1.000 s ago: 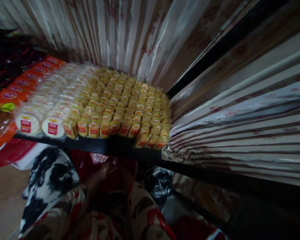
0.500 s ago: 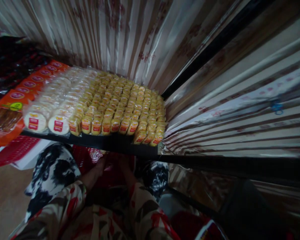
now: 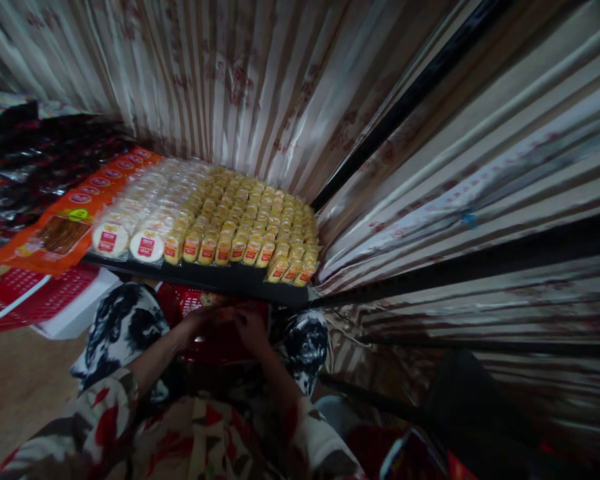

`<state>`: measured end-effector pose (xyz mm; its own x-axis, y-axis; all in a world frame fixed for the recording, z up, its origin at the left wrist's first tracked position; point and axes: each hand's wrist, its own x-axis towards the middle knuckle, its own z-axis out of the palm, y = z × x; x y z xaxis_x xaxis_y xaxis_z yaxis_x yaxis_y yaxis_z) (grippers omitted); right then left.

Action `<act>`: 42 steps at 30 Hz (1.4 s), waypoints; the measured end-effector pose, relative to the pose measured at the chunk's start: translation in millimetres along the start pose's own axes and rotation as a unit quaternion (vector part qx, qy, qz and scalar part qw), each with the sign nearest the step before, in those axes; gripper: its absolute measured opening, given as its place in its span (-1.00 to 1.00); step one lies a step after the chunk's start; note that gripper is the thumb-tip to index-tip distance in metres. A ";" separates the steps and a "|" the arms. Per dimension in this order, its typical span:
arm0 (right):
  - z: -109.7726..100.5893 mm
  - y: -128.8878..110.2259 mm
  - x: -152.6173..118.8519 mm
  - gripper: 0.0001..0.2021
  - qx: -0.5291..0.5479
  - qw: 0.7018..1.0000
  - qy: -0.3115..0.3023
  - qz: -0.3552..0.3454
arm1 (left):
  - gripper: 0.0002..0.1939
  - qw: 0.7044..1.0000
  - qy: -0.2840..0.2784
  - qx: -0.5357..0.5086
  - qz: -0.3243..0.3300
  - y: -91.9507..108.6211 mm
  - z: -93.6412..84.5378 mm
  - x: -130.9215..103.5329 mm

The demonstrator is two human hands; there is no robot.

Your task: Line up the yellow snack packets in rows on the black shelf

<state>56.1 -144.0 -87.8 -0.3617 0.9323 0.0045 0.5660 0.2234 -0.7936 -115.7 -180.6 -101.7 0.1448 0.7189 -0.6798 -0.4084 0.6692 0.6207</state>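
Note:
My left hand [image 3: 199, 321] and my right hand [image 3: 251, 328] face each other over a red plastic basket [image 3: 215, 350] between my knees. The fingers of both look closed around something small and reddish, too dark and blurred to name. Just beyond them is a black shelf [image 3: 220, 279] crowded with rows of small yellow wrapped snacks [image 3: 253, 217]. Left of these stand white round wrapped snacks [image 3: 147, 245] with red labels. An orange packet [image 3: 63, 233] with a clear window lies farther left.
Dark glossy packets [image 3: 45, 153] fill the shelf's far left. A second red basket [image 3: 20, 293] and a white box [image 3: 77, 310] stand below. A pleated curtain [image 3: 205, 87] and black poles [image 3: 410, 110] enclose the back and right.
Both hands have come up from lower in the basket and now show more clearly near each other. The view has shifted, so the shelf sits lower and its left part shows more.

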 end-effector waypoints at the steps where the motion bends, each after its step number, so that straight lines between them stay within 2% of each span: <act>1: -3.4 -5.4 -2.3 -0.83 0.009 1.000 0.006 -0.009 | -0.48 1.000 -0.019 -0.001 -0.003 4.6 -1.0 -7.9; 4: -13.4 -23.8 -9.5 -0.86 0.022 0.998 0.023 -0.047 | -0.36 0.997 -0.072 0.033 0.004 17.9 -1.6 -28.5; 8: -24.9 -48.1 -15.4 -0.77 0.005 0.993 0.063 -0.100 | -0.48 0.986 -0.104 0.109 0.068 28.0 6.8 -38.1; 13: -37.5 -68.9 -7.8 -0.73 0.002 0.982 0.153 -0.113 | -0.56 0.976 -0.037 0.136 0.169 45.2 36.3 -38.0; 18: -48.6 -77.1 5.1 -0.68 0.032 0.968 0.234 -0.090 | -0.56 0.951 0.048 0.162 0.259 69.6 70.8 -31.4; 22: -53.9 -70.4 10.1 -0.70 -0.018 0.966 0.241 -0.092 | -0.59 0.918 0.137 0.211 0.308 78.9 91.0 -7.2; 25: -57.7 -58.6 13.6 -0.68 -0.054 0.961 0.258 -0.082 | -0.64 0.862 0.208 0.297 0.354 81.9 103.8 7.8; 28: -63.1 -45.0 18.9 -0.66 -0.065 0.958 0.271 -0.074 | -0.67 0.821 0.234 0.364 0.373 83.8 115.5 14.4; 33: -70.0 -26.4 28.3 -0.63 -0.075 0.956 0.275 -0.075 | -0.64 0.804 0.252 0.390 0.372 84.0 127.1 22.6; 38: -69.3 -17.3 32.9 -0.62 -0.062 0.957 0.273 -0.071 | -0.71 0.800 0.263 0.382 0.382 81.3 128.9 31.7; 42: -68.3 -14.5 33.8 -0.62 -0.055 0.957 0.276 -0.075 | -0.71 0.780 0.272 0.399 0.398 82.3 130.7 28.4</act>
<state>86.3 -96.2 -34.5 -0.0162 0.8886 0.4584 0.6230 0.3675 -0.6905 -27.4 -80.6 -18.9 -0.3606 0.9258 0.1137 0.5486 0.1119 0.8285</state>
